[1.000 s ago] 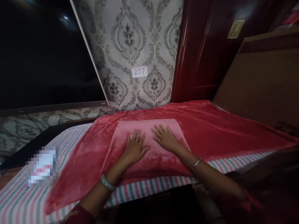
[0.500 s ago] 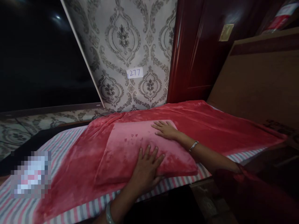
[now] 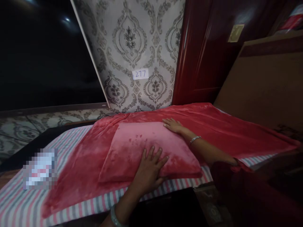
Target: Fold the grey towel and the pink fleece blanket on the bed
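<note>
A flat, rectangular pink-and-red plush piece (image 3: 134, 148) lies on a spread red fleece blanket (image 3: 220, 132); I cannot tell whether it is a folded part of the blanket or a separate thing. My left hand (image 3: 151, 168) rests palm down on its near part, fingers spread. At its far right edge lies my right hand (image 3: 173, 125), flat with fingers extended, partly on the pink surface. Neither hand grips anything. Beneath the blanket shows a striped sheet (image 3: 78, 212) in white, pink and grey.
A blurred-out object (image 3: 41, 168) sits on the sheet at the left. Behind stand a large dark screen (image 3: 47, 60), patterned wallpaper with a card (image 3: 140, 74) reading 277, and a dark red wooden panel (image 3: 201, 56). A big cardboard box (image 3: 267, 82) fills the right.
My right hand has slid away from me across the plush piece to its far edge. My left hand has stayed in nearly the same place. The view has shifted slightly left.
</note>
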{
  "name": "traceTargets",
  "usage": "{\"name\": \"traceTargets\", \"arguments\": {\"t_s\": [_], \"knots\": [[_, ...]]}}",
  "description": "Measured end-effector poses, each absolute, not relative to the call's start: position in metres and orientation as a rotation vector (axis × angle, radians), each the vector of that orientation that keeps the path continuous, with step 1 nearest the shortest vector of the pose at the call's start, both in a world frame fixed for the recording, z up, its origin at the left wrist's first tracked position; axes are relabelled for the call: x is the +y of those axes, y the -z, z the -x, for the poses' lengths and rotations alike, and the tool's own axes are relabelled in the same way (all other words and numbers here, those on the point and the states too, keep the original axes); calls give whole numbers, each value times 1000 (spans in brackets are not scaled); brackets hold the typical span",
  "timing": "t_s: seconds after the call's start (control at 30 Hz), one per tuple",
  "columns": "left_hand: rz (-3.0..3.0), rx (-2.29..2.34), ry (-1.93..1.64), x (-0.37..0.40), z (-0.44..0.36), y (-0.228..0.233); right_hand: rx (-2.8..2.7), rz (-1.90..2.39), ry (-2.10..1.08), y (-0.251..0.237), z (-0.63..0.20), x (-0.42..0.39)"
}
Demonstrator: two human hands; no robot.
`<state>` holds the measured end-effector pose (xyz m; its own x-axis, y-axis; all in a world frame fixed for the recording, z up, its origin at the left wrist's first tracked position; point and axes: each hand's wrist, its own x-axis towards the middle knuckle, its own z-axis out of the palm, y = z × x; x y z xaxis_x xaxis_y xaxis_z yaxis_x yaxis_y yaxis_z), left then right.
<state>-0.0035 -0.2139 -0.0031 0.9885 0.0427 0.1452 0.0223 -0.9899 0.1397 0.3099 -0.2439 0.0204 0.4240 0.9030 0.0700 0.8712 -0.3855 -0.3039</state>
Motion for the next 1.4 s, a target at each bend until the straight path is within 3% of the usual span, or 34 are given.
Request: {"name": "traceTargets", "arguments": {"t_s": [0.17, 0.33, 0.57, 0.83, 1.0, 1.17, 1.4], "knots": [[-2960, 15, -356, -208, 22, -6, -2032, 2076, -41, -50, -232, -240], [-3079, 257, -726, -207, 56, 24, -2482, 1677, -136, -26, -182, -230], [-3131, 386, -843, -216, 60, 63, -2049, 2119, -134, -11, -252, -172], [-3098, 410, -843, -219, 61, 56, -1778, 2297, -191, -18, -269, -161], [-3112, 417, -924, -198, 87, 26, -2180, 1890, 92, -32, -204, -159], [-3083, 727, -1017, -174, 106, 38, -2622, 1421, 15, -15, -138, -148], [-3049, 820, -973, -174, 105, 65, -2400, 1786, -93, -7, -176, -90]]}}
